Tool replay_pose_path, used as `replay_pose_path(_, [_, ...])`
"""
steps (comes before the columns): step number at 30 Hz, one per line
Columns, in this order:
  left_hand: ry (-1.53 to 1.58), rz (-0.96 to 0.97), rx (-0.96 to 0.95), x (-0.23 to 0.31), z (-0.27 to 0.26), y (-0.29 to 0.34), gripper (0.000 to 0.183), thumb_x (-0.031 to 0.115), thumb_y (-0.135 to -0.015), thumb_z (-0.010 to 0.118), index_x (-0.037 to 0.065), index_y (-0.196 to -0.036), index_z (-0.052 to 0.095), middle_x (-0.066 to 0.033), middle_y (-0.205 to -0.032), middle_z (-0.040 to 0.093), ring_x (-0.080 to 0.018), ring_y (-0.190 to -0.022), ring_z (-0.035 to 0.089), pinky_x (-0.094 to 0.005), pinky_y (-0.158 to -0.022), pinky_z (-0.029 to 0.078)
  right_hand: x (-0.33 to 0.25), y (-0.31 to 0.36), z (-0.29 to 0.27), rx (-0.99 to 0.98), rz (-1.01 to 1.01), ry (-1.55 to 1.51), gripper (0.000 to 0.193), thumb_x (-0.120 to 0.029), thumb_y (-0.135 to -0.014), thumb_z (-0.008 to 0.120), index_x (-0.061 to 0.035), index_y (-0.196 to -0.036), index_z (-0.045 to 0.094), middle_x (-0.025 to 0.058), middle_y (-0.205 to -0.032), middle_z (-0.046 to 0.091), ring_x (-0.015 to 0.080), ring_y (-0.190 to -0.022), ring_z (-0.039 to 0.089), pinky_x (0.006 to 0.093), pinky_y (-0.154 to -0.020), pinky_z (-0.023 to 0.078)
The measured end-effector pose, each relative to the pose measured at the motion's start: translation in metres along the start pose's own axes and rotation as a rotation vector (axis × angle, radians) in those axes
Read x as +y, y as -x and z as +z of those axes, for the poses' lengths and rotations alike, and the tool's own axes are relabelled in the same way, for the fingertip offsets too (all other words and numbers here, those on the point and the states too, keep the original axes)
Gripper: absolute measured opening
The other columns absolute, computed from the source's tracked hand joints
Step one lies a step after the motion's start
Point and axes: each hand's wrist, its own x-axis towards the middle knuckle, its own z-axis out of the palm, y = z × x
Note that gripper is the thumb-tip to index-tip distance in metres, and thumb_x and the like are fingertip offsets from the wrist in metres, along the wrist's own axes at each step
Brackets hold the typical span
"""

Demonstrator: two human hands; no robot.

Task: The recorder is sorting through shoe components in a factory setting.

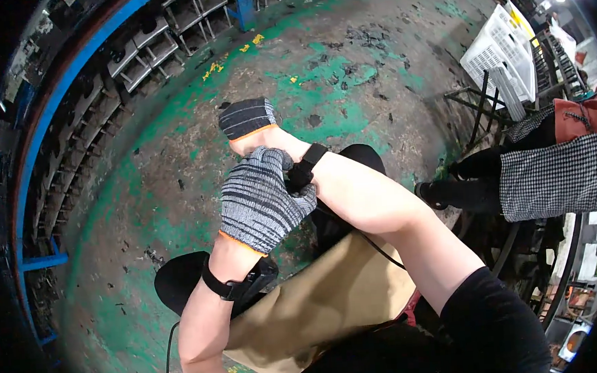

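My left hand (261, 197), in a grey-and-black striped knit glove with an orange cuff, is closed around a small black device (299, 177) on my right wrist. Its thumb and fingers lie on either side of the device, which a black strap (314, 155) holds to the wrist. My right hand (248, 120) wears a darker striped glove, also orange at the cuff, and extends beyond the left one. Its fingers are turned away and hidden. Another black strap with a device (231, 287) circles my left wrist.
A tan apron (325, 291) covers my lap above a worn green-and-grey floor (195, 172). Blue-framed metal racking (61, 98) curves along the left. At right are a white plastic crate (502, 51), a dark metal stand (475, 111) and another person in a checked apron (554, 178).
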Motion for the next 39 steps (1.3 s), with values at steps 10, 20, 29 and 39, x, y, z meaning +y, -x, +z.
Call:
replay_pose_path(10, [0.104, -0.03, 0.058, 0.003, 0.009, 0.002, 0.028, 0.025, -0.069, 0.075, 0.005, -0.08, 0.06, -0.0148, -0.076, 0.059, -0.0337, -0.07, 0.059, -0.0424, -0.064, 0.05, -0.007, -0.001, 0.004, 0.159, 0.166, 0.021, 0.013, -0.02, -0.066, 0.059, -0.0087, -0.07, 0.065, 0.0129, -0.068, 0.063, 0.0327, -0.065, 0.064, 0.0451, -0.054, 0.05])
replay_pose_path(20, [0.104, 0.078, 0.15, 0.005, 0.016, 0.004, 0.036, 0.026, -0.071, 0.072, 0.003, -0.095, 0.059, -0.0151, -0.088, 0.059, -0.0336, -0.084, 0.058, -0.0454, -0.075, 0.048, 0.026, 0.012, 0.002, 0.449, -0.179, -0.061, 0.015, -0.019, -0.06, 0.062, -0.0072, -0.068, 0.064, 0.0142, -0.076, 0.063, 0.0353, -0.074, 0.064, 0.0485, -0.061, 0.051])
replay_pose_path(29, [0.229, 0.019, 0.12, 0.003, 0.027, 0.006, 0.031, 0.015, -0.069, 0.071, 0.004, -0.095, 0.059, -0.0144, -0.089, 0.059, -0.0341, -0.088, 0.057, -0.0457, -0.078, 0.047, 0.023, 0.004, -0.003, 0.091, -0.007, 0.005, 0.016, -0.02, -0.066, 0.06, -0.006, -0.072, 0.064, 0.0149, -0.08, 0.064, 0.0346, -0.078, 0.064, 0.0478, -0.064, 0.052])
replay_pose_path(39, [0.239, 0.116, 0.137, -0.002, 0.013, -0.003, 0.029, 0.014, -0.069, 0.072, 0.005, -0.094, 0.061, -0.0147, -0.088, 0.06, -0.034, -0.084, 0.058, -0.0444, -0.075, 0.048, 0.011, -0.004, -0.022, 0.0, 0.132, -0.071, 0.02, -0.019, -0.069, 0.061, -0.0036, -0.082, 0.067, 0.0161, -0.086, 0.067, 0.0356, -0.083, 0.066, 0.0452, -0.068, 0.053])
